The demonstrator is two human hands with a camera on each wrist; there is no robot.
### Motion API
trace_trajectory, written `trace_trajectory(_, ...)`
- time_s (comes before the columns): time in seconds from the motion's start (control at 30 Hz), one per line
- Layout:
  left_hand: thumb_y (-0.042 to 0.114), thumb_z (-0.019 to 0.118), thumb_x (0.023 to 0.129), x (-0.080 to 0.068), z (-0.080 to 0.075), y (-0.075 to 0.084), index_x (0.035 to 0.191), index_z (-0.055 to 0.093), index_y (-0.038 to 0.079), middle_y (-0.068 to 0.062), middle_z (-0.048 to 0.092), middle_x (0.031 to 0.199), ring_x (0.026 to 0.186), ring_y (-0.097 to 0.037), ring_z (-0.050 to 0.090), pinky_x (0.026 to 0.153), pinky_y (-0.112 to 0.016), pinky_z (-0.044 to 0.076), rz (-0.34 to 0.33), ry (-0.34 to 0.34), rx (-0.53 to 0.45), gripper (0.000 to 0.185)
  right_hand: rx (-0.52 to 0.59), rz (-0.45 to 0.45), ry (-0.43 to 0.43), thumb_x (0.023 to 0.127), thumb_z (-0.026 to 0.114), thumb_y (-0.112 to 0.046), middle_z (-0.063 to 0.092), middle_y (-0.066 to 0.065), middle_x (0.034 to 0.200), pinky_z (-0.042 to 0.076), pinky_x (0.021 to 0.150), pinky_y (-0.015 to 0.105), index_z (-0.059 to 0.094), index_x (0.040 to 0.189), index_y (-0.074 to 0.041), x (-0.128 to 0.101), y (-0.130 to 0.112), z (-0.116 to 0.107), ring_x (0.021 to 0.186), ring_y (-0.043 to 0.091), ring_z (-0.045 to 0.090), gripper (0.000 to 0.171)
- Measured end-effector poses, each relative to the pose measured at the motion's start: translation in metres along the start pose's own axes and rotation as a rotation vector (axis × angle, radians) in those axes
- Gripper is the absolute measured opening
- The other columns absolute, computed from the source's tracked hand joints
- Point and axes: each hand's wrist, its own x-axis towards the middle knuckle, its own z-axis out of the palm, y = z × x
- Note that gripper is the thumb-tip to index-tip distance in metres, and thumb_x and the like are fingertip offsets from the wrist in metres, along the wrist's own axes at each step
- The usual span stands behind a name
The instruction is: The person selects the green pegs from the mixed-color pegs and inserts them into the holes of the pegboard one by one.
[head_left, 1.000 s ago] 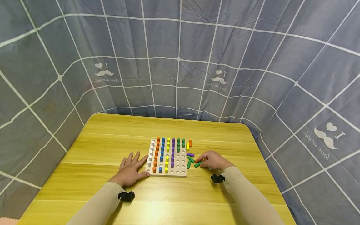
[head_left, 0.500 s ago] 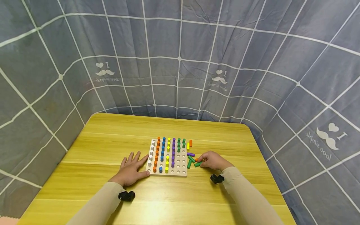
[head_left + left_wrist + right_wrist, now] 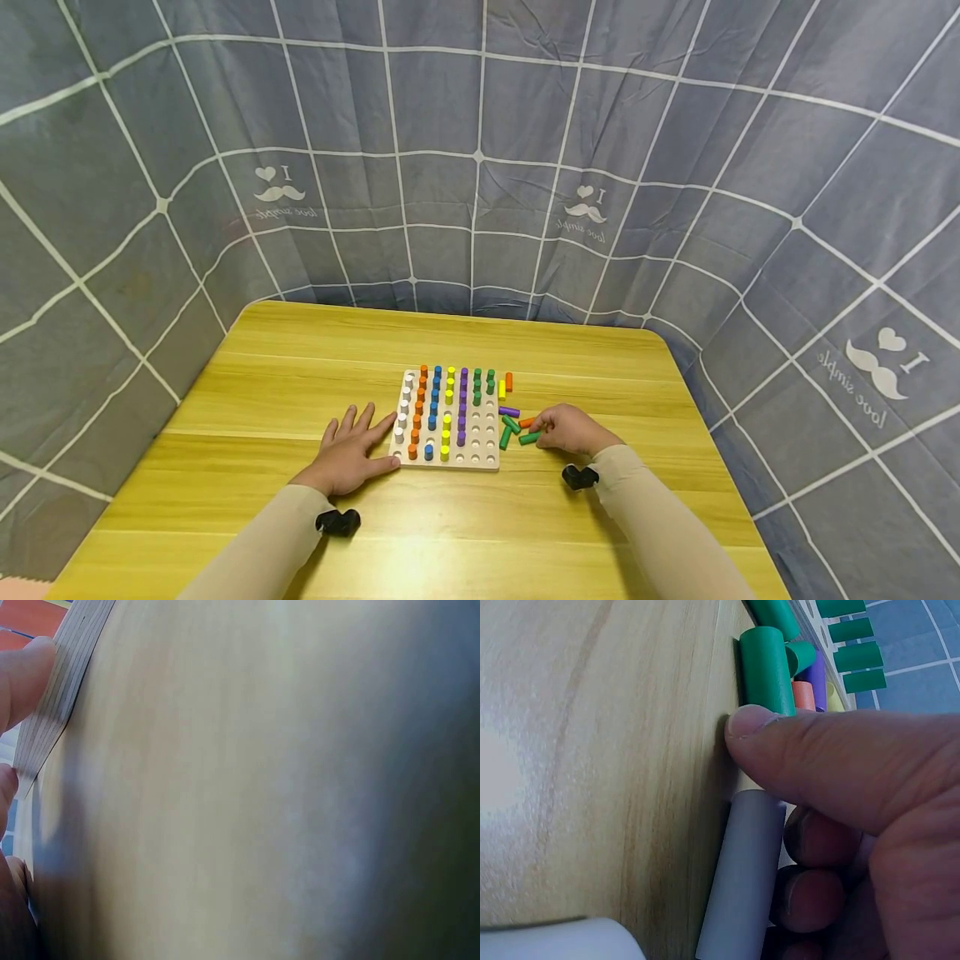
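A pale wooden pegboard (image 3: 480,454) lies mid-table with rows of white, orange, blue, yellow, purple and green pegs standing in it. My left hand (image 3: 347,454) lies flat on the table, its fingertips (image 3: 22,671) against the board's left edge (image 3: 64,690). Right of the board my right hand (image 3: 572,429) sits curled among loose pegs. Its thumb (image 3: 757,724) touches the end of a lying green peg (image 3: 765,667) (image 3: 528,437). A grey-white peg (image 3: 742,885) lies under the thumb, against the curled fingers.
More loose pegs lie between board and right hand: two green (image 3: 507,429), a purple (image 3: 508,412), an orange (image 3: 527,422), plus an orange (image 3: 507,382) and a yellow (image 3: 501,389) farther back. The yellow table (image 3: 300,358) is ringed by a grey checked cloth (image 3: 480,167).
My right hand has drawn slightly to the right, so the orange peg beside its fingertips shows more. The left hand and the board have not moved.
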Motion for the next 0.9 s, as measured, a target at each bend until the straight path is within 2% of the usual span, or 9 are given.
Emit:
trace_trajectory(0.23,0.070,0.062,0.095,0.000,0.001,-0.002,0.167,0.034,0.028,-0.030,0.012,0.174,0.159,-0.059,-0.002,0.123,-0.075,-0.007,0.004,0.007,0.000,0.088,0.009,0.004,0.017,0.090,0.082,-0.010,0.071,-0.003,0.085,0.040,0.062,0.025,0.080,0.101,-0.014,-0.003,-0.002,-0.002,0.070,0.014,0.050,0.012)
trace_trajectory(0.4,0.067,0.063,0.096,0.000,-0.001,0.001,0.167,0.033,0.025,-0.028,0.010,0.174,0.159,-0.057,-0.003,0.123,-0.074,-0.007,-0.019,-0.013,0.018,0.088,0.075,0.013,0.017,0.091,0.079,-0.011,0.066,-0.003,0.075,0.038,0.055,0.024,0.080,0.102,-0.015,-0.005,-0.003,-0.005,0.060,0.011,0.047,0.011)
trace_trajectory(0.57,0.068,0.063,0.096,0.000,-0.004,0.004,0.167,0.032,0.025,-0.025,0.010,0.175,0.160,-0.055,-0.003,0.124,-0.073,-0.007,-0.041,-0.032,0.034,0.088,0.139,-0.028,0.016,0.094,0.075,-0.012,0.061,-0.002,0.070,0.037,0.051,0.025,0.079,0.103,-0.015,-0.005,-0.003,-0.008,0.055,0.011,0.045,0.010)
trace_trajectory(0.73,0.068,0.062,0.096,0.000,-0.004,0.003,0.168,0.032,0.025,-0.025,0.009,0.175,0.160,-0.055,-0.004,0.124,-0.073,-0.007,-0.042,-0.033,0.036,0.089,0.146,-0.030,0.041,0.098,0.073,-0.014,0.063,0.000,0.074,0.039,0.052,0.024,0.079,0.105,-0.017,-0.005,-0.008,-0.009,0.055,0.011,0.047,0.010)
trace_trajectory(0.9,0.069,0.062,0.096,0.000,-0.004,0.003,0.168,0.032,0.026,-0.025,0.009,0.176,0.160,-0.055,-0.004,0.124,-0.073,-0.007,-0.040,-0.036,0.034,0.089,0.114,-0.042,0.073,0.099,0.072,-0.015,0.067,-0.001,0.087,0.045,0.063,0.027,0.079,0.107,-0.016,-0.002,-0.014,-0.009,0.070,0.014,0.055,0.011)
